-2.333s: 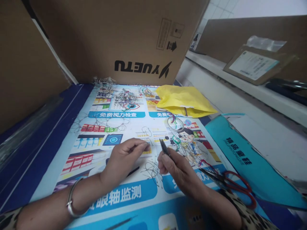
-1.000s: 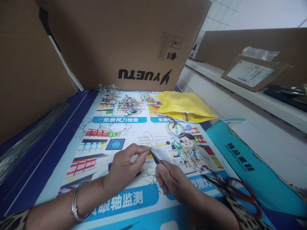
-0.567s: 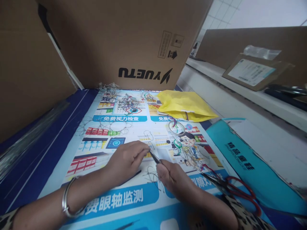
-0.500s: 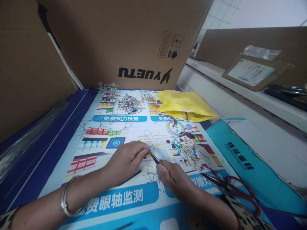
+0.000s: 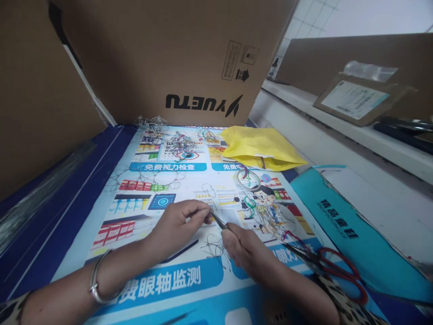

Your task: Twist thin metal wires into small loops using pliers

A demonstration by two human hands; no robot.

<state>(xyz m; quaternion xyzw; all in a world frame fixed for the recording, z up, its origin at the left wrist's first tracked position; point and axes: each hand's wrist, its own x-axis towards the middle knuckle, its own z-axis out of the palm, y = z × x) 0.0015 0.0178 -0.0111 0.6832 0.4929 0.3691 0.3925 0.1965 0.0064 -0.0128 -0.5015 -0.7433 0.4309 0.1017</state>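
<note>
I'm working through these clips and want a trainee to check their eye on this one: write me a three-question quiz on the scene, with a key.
1. True or false: the tip of the pointed metal tool is at the fingertips of the left hand.
2. Which grips the tool's other end?
A) the left hand
B) the right hand
C) neither hand
3. Fill in the colour: the scissors lying on the printed sheet have ____ handles.

Key: 1 true; 2 B; 3 red
</note>
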